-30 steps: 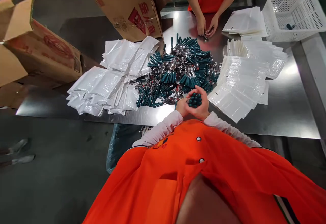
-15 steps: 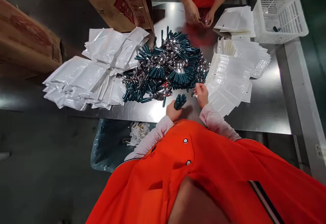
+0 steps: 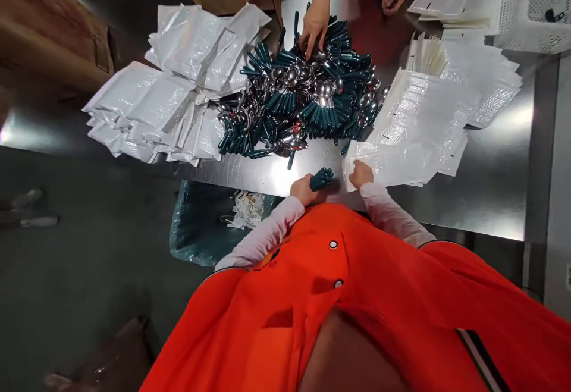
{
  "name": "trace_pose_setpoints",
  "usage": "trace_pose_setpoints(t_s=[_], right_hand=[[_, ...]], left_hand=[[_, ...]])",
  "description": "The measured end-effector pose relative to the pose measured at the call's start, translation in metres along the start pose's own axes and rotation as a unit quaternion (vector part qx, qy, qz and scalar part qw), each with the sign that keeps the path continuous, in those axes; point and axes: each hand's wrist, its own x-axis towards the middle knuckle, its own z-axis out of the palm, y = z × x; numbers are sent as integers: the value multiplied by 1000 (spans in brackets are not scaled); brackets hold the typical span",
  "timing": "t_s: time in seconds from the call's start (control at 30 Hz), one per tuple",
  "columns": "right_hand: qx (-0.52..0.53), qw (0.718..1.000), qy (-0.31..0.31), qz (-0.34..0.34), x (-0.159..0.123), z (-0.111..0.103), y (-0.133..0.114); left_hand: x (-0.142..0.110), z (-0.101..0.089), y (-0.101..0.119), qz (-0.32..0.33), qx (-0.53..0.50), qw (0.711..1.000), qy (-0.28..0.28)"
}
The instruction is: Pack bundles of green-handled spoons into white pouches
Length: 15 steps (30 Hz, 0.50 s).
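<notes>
My left hand point(image 3: 301, 189) is closed around a bundle of dark-green-handled spoons point(image 3: 322, 178), their handle ends pointing right; the spoon bowls are hidden in my hand. My right hand point(image 3: 361, 174) is closed at the left end of a white padded envelope point(image 3: 392, 163), which lies level across the near side of a fanned envelope stack point(image 3: 435, 103). In front of both hands is a big heap of metal spoons with green handles point(image 3: 323, 115). A few red marks show among the spoons.
Filled white padded envelopes point(image 3: 151, 100) are piled left on the metal table point(image 3: 250, 175). Behind stand cardboard boxes point(image 3: 49, 29). A lined bin point(image 3: 191, 225) with paper scraps sits below the edge. A co-worker's hand point(image 3: 316, 26) reaches into the heap. A white basket point(image 3: 517, 26) stands far right.
My right hand has moved from the heap's edge onto an envelope, which now extends farther left. The co-worker's hand has reached into the spoons. The view has shifted; my left hand still holds its bundle.
</notes>
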Motion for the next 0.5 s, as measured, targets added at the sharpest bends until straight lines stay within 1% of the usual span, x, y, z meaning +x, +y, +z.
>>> trace_pose_setpoints(t_s=[0.07,0.1,0.2,0.27,0.3,0.37,0.4,0.43,0.5], right_hand=[[80,997,-11,-14,-17,12,-2],[122,992,-13,-2,-24,17,-3],[239,968,15,75,-36,25,-3],[308,944,29,115,-38,24,-2],[340,932,27,123,-39,22,-2],[382,918,9,108,-40,17,-3],[389,917,0,87,-42,14,-5],[385,921,-7,59,-43,12,-9],[342,940,-9,-4,-47,7,-18]], left_hand=[[16,8,10,33,44,998,-18],[25,12,15,51,61,996,-30],[49,21,26,62,121,988,-70],[58,25,29,60,163,982,-79],[60,26,29,65,180,978,-79],[61,27,29,83,206,972,-72],[61,28,30,92,216,970,-68],[60,29,32,101,227,966,-66],[57,30,35,129,243,959,-64]])
